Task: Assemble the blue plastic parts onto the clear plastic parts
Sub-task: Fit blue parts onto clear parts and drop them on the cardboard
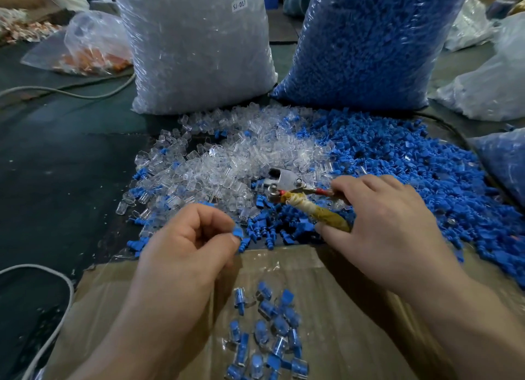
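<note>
Left hand point(193, 237) pinches small blue plastic part point(237, 232) by its tab; looks light, rigid. Right hand point(383, 220) grips tape-wrapped tool handle point(321, 215).

A piecework assembly workshop. On the dark worktop point(71, 166) stand a sack of clear parts point(196, 56) at eleven o'clock, stock label point(239, 5) on it, and a sack of blue parts point(366, 44) at one o'clock. Loose heaps point(227, 158) lie before them, a cardboard box point(355, 323) at six
</note>
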Motion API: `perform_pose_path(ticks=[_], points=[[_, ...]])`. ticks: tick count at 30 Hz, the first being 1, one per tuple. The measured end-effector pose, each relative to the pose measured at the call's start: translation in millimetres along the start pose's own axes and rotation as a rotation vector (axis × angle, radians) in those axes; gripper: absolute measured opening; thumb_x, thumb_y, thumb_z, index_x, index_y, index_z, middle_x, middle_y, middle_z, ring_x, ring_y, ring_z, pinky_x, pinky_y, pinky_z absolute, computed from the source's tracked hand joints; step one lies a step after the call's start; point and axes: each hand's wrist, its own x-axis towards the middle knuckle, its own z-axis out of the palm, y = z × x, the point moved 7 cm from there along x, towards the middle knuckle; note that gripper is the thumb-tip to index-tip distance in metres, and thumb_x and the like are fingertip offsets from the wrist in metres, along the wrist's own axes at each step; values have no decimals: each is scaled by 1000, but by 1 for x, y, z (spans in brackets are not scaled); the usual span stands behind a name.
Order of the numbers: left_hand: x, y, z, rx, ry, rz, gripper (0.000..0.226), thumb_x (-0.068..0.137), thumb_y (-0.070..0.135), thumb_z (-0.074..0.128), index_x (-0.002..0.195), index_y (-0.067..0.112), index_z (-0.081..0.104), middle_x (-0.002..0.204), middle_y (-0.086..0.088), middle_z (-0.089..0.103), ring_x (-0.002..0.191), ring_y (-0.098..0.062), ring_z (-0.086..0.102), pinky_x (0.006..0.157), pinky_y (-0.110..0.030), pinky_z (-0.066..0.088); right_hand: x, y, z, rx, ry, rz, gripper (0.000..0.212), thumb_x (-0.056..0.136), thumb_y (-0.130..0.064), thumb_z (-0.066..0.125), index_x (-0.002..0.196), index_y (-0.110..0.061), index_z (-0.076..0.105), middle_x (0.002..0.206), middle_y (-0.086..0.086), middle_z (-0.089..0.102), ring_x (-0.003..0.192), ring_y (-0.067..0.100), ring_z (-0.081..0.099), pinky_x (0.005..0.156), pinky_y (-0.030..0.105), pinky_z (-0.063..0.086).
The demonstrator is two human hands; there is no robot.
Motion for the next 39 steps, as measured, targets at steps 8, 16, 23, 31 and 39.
perform_pose_path(ticks=[8,16,23,31,39], points=[[-4,9,10,280,-16,95,39,87,12,71,82,50,65,67,7,70,53,-2,62,47,-7,45,9,-6,11,-59,-73,-9,69,77,-74,53,132,-34,44,123,-3,53,115,22,40,106,43,25],[-7,5,9,393,36,162,24,79,38,67,95,56,60,76,26,69,67,5,65,58,-22,46,-21,-72,-9,114,65,-330,29,91,-50,42,98,-31,62,93,-9,64,88,16,59,82,35,43],[-17,20,15,462,-1,418,15,84,46,59,97,49,65,87,25,70,82,3,66,66,-8,49,-27,-78,-4,141,49,-385,34,99,-38,36,85,-21,62,76,-3,58,71,21,51,70,36,36],[-7,12,11,390,-152,255,54,84,75,45,77,24,61,61,-5,58,49,-7,50,44,-19,38,-34,-88,-10,304,61,-482,25,94,-30,43,75,-18,54,71,-3,53,68,18,46,67,33,38],[-18,25,19,278,-301,480,33,85,71,58,96,42,67,78,1,69,64,-19,66,55,-41,56,-34,-65,12,1107,-473,50,26,80,-31,52,59,-15,52,53,-6,49,48,7,43,46,28,36]])
